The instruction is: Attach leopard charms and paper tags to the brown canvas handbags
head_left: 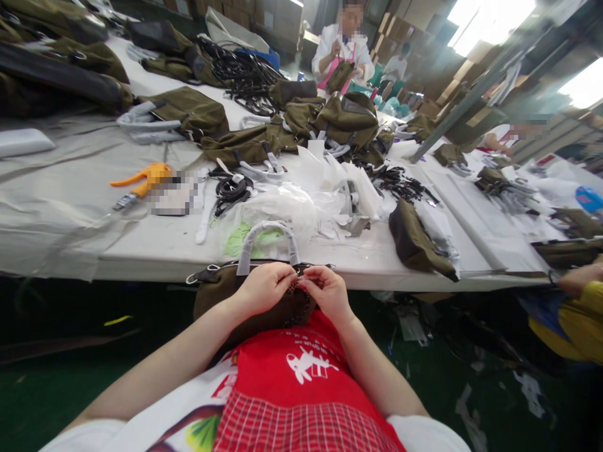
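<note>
An olive-brown handbag (214,298) rests against my front at the table's near edge, its arched handle (268,227) wrapped in pale grey covering. My left hand (266,287) and my right hand (327,292) meet near the top of the bag, just right of the handle. Both pinch a small chain (293,285) with a brownish tint; its finer parts are hidden by my fingers. Dark chain links hang down the bag's front below my right hand. A metal ring (191,279) sticks out at the bag's left end.
On the white table (155,251) lie an orange air gun (149,177), coiled black straps (233,190), crumpled clear plastic (282,210) and another olive bag (414,242). More bags (346,119) are heaped behind. Across the table a person (342,53) handles a bag. A yellow sleeve (577,323) shows at right.
</note>
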{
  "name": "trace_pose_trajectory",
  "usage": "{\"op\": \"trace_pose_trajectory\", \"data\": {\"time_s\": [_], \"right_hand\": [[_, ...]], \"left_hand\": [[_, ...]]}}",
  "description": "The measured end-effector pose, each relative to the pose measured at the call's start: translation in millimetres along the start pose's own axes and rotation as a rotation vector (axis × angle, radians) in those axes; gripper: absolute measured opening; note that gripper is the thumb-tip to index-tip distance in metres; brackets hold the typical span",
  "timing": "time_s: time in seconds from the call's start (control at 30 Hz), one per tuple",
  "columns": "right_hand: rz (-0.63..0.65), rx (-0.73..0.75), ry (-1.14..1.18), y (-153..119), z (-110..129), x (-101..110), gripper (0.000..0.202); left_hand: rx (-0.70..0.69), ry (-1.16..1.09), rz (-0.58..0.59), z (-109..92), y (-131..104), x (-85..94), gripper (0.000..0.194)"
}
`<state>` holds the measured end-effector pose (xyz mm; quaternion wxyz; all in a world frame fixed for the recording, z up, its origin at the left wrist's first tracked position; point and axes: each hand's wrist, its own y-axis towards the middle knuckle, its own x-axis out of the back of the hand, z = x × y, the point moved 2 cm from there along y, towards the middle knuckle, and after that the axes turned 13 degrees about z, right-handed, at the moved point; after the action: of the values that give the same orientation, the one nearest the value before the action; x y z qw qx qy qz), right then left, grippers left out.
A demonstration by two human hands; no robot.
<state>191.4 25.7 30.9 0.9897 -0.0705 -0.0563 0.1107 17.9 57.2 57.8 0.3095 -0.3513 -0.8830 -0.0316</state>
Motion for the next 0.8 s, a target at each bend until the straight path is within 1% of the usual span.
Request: {"op": "trace_pose_trajectory", "data": {"time_s": [0.2,0.47,0.53,0.67,0.8], "right_hand": [[0.0,0.025,-0.11,-1.2,3.9,2.9,0.017],[0.015,0.125,-0.364,-4.7,13.1,5.0,0.014],[0.024,0.102,-0.332,-4.5,11.8,5.8,0.013],[0.053,0.034,-0.163,-0.7,5.8,8.5,0.011],[0.073,0.116,-0.112,3.9,7.1,10.1,0.007]], "left_hand": [[-0.029,0.037,0.015,0.0,-0.6,-2.1,0.027],[-0.036,0.023,0.005,-3.0,-0.2,-6.1,0.03],[-0.043,0.032,-0.006,-3.4,-0.4,-6.3,0.029],[-0.049,0.024,-0.004,-3.0,-0.9,-6.3,0.025],[-0.005,-0.074,-0.011,0.3,0.0,-10.8,0.025]]}}
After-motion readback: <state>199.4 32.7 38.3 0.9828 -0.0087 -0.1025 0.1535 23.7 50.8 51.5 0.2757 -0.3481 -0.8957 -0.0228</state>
